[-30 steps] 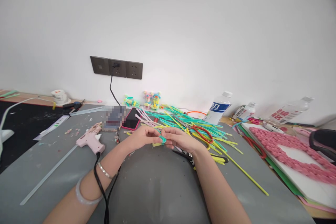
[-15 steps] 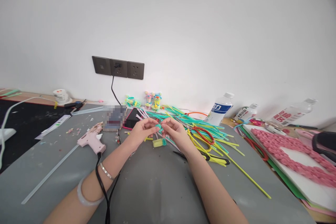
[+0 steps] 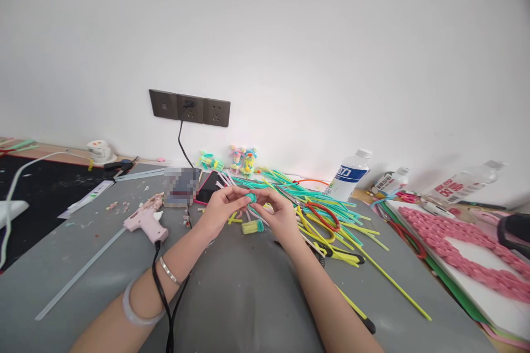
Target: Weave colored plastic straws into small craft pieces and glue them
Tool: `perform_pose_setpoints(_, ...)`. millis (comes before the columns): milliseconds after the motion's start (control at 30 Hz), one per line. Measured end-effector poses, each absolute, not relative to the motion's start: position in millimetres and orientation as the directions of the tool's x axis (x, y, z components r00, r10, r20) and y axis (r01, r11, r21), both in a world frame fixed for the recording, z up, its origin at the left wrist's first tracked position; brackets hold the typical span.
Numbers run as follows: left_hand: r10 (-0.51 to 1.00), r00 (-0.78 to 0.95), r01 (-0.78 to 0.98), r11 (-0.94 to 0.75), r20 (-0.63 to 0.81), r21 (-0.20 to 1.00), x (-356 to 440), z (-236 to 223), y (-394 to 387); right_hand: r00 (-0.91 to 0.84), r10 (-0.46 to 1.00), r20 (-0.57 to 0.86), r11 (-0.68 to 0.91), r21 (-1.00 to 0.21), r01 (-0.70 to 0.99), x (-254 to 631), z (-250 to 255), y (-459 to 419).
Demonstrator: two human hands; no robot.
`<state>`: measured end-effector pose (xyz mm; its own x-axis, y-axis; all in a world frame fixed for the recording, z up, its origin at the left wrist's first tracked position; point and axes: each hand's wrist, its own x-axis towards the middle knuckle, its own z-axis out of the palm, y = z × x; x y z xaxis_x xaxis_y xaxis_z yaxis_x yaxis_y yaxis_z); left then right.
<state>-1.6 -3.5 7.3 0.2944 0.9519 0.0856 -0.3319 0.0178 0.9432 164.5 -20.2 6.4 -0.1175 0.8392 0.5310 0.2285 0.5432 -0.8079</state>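
Observation:
Between my two hands is a small teal coil, which looks like a rolled pipe cleaner. My left hand pinches it from the left, with a silver bracelet and a pale bangle on that arm. On the other side my right hand also has its fingers closed on the coil. Just below, a small yellow-and-teal fuzzy piece lies on the grey mat. To the right spread many teal and yellow pipe cleaners, with red-handled scissors among them.
A pink glue gun lies at left, its black cord running past my left forearm. Finished fuzzy figures stand against the wall. A bottle stands behind the pipe cleaners; a pink braided piece lies far right.
My fingers have shifted around the teal coil, and the right hand is more curled over it. The whole view has moved slightly; a yellow-and-black tool now shows beside my right forearm.

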Motion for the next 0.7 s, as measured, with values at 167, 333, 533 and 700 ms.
perform_pose_setpoints(167,0.944,0.326,-0.364,0.066,0.060,0.929,-2.7,10.2,-3.9,-0.098,0.824,0.559,0.566,-0.798,0.205,164.1,8.6,-21.4)
perform_pose_setpoints(333,0.945,0.325,-0.381,0.100,0.032,0.919,-3.6,8.9,-2.8,-0.065,0.844,0.532,0.534,-0.826,0.179,163.0,9.0,-21.0)
perform_pose_setpoints(533,0.956,0.291,-0.386,0.094,0.025,0.918,-1.2,13.6,-6.5,-0.037,0.859,0.511,0.509,-0.842,0.176,165.1,7.5,-20.9)
perform_pose_setpoints(700,0.958,0.287,-0.417,0.105,0.021,0.903,0.1,15.3,-7.2,-0.068,0.858,0.509,0.513,-0.845,0.154,164.2,8.2,-21.3)
